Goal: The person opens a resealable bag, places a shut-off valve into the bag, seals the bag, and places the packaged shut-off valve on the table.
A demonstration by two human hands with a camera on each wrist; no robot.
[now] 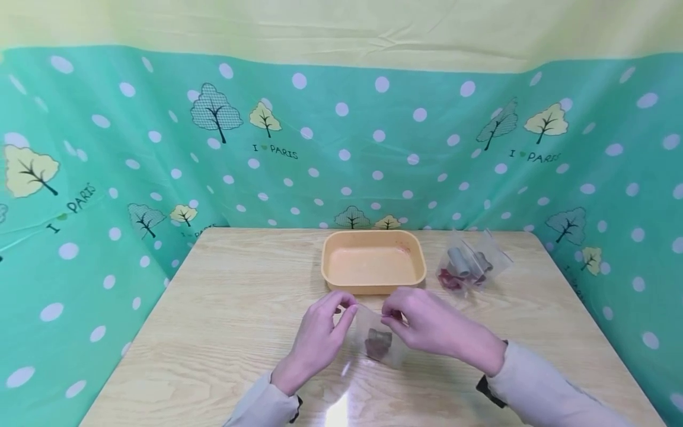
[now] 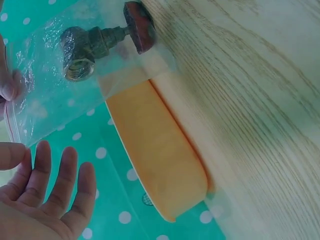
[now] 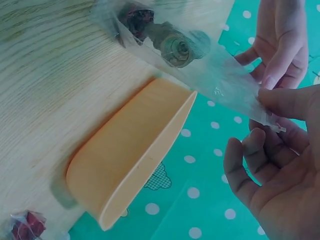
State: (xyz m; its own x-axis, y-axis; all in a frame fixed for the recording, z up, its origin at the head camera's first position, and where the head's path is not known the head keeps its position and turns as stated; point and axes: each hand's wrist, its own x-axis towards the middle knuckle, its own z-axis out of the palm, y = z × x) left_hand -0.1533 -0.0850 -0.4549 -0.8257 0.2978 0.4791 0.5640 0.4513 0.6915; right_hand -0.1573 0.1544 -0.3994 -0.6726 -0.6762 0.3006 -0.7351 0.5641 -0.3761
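Between both hands hangs a clear zip-lock bag (image 2: 42,85) with a metal valve (image 2: 92,47) inside, its round handle dark red. In the head view the bag (image 1: 368,323) is over the table in front of the tan basin. My left hand (image 1: 322,332) pinches one top corner of the bag between thumb and forefinger, the other fingers spread loosely in the left wrist view. My right hand (image 1: 424,320) pinches the zip edge near the opposite corner with thumb and fingers. The valve lies in the lower part of the bag.
The tan plastic basin (image 1: 373,289) stands at the table's back middle, with reddish marks inside. To its right lie clear bags (image 1: 469,264) holding grey pipe-like fittings and red parts. A green dotted curtain (image 1: 373,148) surrounds the wooden table (image 1: 229,314).
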